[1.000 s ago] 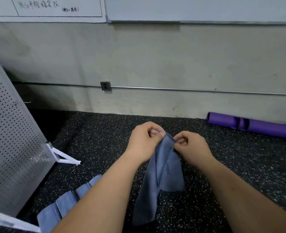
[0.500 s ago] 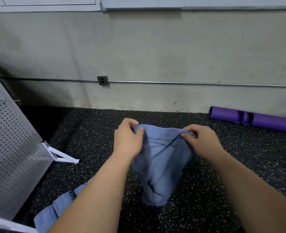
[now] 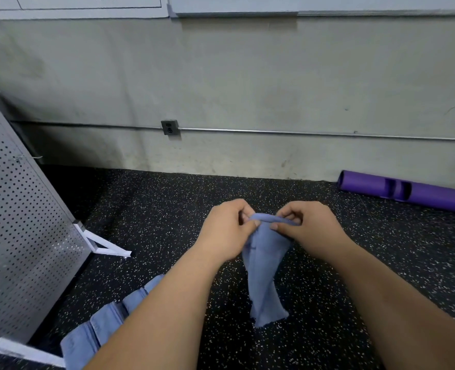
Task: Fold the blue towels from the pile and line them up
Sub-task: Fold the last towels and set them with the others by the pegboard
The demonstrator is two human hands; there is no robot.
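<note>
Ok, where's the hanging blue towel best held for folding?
By the top edge, from above, near its two corners. The towel hangs bunched in a narrow strip because the left hand and right hand pinch it close together; wider grips would probably spread it.

The towel (image 3: 263,265) is a plain, slightly greyish blue, and the folded towels (image 3: 106,324) low at the left are the same blue (a touch paler where the light catches them). The floor (image 3: 167,209) is black, flecked all over with small white specks, and the tube (image 3: 434,194) lying on it is solid purple with two darker marks. The wall (image 3: 247,76) is a blotchy pale grey-green, the perforated panel (image 3: 20,222) is silver-grey with a regular grid of dark holes, and its foot (image 3: 108,248) is white.
</note>
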